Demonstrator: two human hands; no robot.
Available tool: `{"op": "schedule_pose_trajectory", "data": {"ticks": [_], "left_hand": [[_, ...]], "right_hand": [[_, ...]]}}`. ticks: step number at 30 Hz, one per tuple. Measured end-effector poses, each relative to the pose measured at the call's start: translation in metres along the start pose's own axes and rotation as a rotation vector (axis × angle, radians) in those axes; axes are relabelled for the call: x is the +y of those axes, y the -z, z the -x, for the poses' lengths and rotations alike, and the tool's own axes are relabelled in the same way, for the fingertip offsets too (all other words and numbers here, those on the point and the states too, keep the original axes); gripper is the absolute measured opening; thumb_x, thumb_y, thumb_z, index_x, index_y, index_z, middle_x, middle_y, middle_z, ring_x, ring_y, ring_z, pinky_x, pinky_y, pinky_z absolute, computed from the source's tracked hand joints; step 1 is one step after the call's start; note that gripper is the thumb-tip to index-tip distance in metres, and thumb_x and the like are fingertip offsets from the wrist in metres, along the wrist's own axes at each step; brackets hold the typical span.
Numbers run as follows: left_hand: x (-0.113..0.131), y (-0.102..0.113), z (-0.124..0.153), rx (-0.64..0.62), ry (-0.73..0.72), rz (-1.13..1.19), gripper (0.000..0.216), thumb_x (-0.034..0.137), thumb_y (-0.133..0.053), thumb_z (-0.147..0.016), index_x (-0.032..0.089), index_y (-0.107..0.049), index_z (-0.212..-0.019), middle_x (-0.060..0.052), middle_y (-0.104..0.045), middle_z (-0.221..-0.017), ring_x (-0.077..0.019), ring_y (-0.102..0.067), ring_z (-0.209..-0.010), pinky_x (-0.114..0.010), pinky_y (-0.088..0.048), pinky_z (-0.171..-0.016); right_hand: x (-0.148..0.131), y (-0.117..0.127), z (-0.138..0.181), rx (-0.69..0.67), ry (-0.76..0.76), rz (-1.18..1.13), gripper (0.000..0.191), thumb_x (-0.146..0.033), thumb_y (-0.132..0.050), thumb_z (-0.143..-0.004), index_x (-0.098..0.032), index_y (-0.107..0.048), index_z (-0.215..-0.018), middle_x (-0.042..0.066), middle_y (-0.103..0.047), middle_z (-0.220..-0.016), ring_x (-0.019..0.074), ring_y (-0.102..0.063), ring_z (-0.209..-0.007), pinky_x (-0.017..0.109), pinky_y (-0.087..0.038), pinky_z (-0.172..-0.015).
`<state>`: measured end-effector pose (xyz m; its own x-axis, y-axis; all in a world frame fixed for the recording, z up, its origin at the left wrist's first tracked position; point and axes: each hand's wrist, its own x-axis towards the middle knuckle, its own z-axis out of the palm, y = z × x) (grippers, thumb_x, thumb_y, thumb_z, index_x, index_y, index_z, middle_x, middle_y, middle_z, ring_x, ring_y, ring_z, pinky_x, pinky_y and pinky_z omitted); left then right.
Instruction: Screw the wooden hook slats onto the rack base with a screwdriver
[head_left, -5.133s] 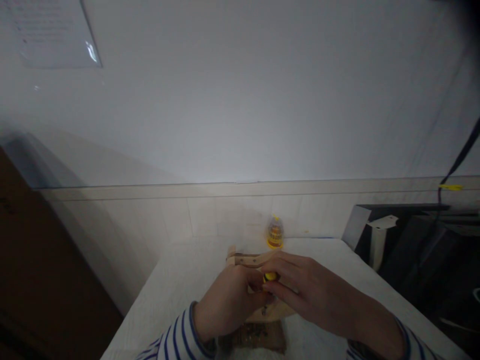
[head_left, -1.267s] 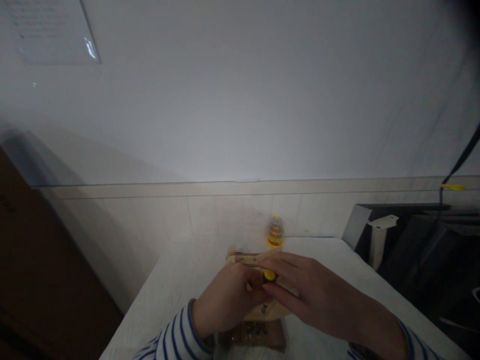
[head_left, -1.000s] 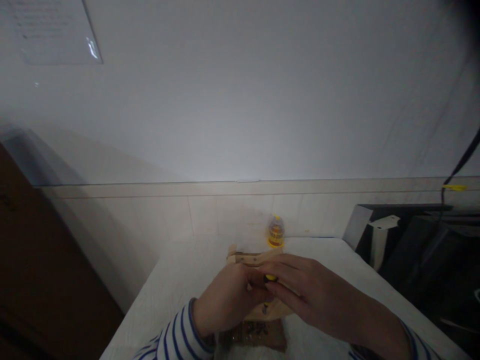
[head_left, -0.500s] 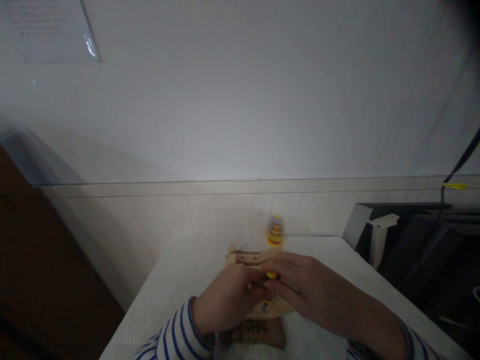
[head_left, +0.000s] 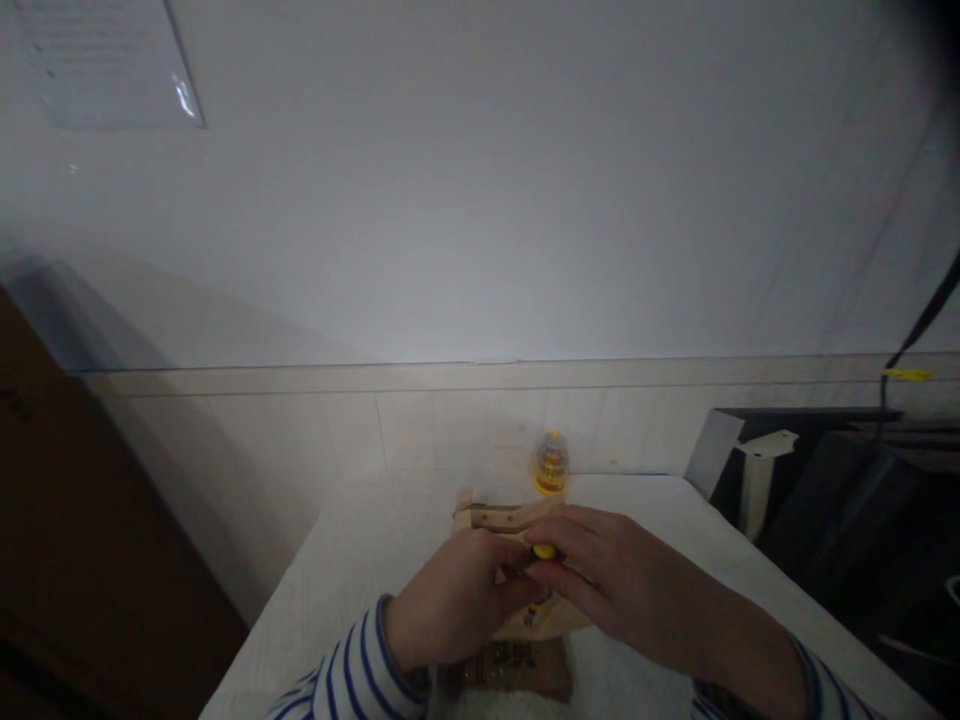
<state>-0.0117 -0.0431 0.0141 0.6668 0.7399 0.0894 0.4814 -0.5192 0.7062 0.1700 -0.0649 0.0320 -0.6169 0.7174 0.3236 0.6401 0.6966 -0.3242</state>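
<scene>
My right hand (head_left: 622, 572) is pinching a yellow round-ended handle (head_left: 544, 551); left hand (head_left: 465, 592) is curling alongside, hold unclear. Both are partly hiding a pale wooden piece (head_left: 561, 617).

Matt wooden frame (head_left: 559, 616), smooth plastic handle (head_left: 544, 551)

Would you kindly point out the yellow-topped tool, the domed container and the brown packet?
Yellow-topped tool (head_left: 544, 551): head view, its yellow end.
Domed container (head_left: 552, 465): head view, middle of its body.
Brown packet (head_left: 525, 668): head view, its upper face.
</scene>
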Motion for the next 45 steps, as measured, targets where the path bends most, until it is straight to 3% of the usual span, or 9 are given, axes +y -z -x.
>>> {"op": "schedule_pose_trajectory", "data": {"ticks": [8, 14, 25, 41, 45], "left_hand": [[-0.0044, -0.0022, -0.0020, 0.040, 0.049, -0.005, 0.016, 0.025, -0.056, -0.080, 0.016, -0.069, -0.080, 0.000, -0.066, -0.076, -0.0139, -0.057, -0.071, -0.020, -0.038, -0.062], [-0.0019, -0.0016, -0.0020, 0.036, 0.075, -0.040, 0.015, 0.023, -0.056, -0.079, 0.015, -0.068, -0.075, 0.000, -0.066, -0.073, -0.0131, -0.056, -0.067, -0.020, -0.038, -0.060], [-0.0008, -0.0007, -0.0010, 0.015, 0.036, 0.004, 0.014, 0.022, -0.056, -0.083, 0.016, -0.068, -0.082, 0.000, -0.067, -0.080, -0.0145, -0.058, -0.074, -0.020, -0.040, -0.066], [-0.0022, -0.0011, -0.0019, -0.005, -0.026, 0.014, 0.016, 0.022, -0.051, -0.087, 0.014, -0.064, -0.082, -0.002, -0.066, -0.084, -0.0139, -0.057, -0.077, -0.020, -0.040, -0.067], [-0.0026, -0.0013, -0.0014, 0.015, 0.015, -0.014, 0.015, 0.024, -0.054, -0.084, 0.016, -0.066, -0.081, -0.001, -0.066, -0.081, -0.0142, -0.057, -0.075, -0.021, -0.040, -0.065]], "right_hand": [[0.0006, -0.0018, -0.0003, 0.015, 0.001, 0.004, 0.016, -0.024, -0.047, -0.090, -0.019, -0.058, -0.101, 0.005, -0.063, -0.095, 0.0187, -0.058, -0.090, 0.034, -0.048, -0.079], [-0.0015, 0.0010, 0.0013, 0.029, 0.060, -0.034, 0.029, -0.019, -0.049, -0.087, -0.021, -0.052, -0.116, 0.005, -0.061, -0.111, 0.0179, -0.055, -0.103, 0.034, -0.045, -0.088], [-0.0011, 0.0006, 0.0024, 0.005, 0.014, -0.004, 0.019, -0.022, -0.044, -0.091, -0.020, -0.058, -0.103, 0.005, -0.063, -0.094, 0.0184, -0.059, -0.088, 0.035, -0.049, -0.077], [-0.0025, 0.0003, -0.0012, -0.049, -0.029, 0.044, 0.012, -0.018, -0.048, -0.089, -0.015, -0.057, -0.097, 0.008, -0.060, -0.095, 0.0214, -0.057, -0.089, 0.039, -0.048, -0.077], [-0.0031, 0.0008, -0.0019, -0.041, -0.020, 0.030, 0.011, -0.017, -0.048, -0.089, -0.014, -0.057, -0.096, 0.008, -0.061, -0.095, 0.0211, -0.057, -0.089, 0.038, -0.048, -0.076]]}}
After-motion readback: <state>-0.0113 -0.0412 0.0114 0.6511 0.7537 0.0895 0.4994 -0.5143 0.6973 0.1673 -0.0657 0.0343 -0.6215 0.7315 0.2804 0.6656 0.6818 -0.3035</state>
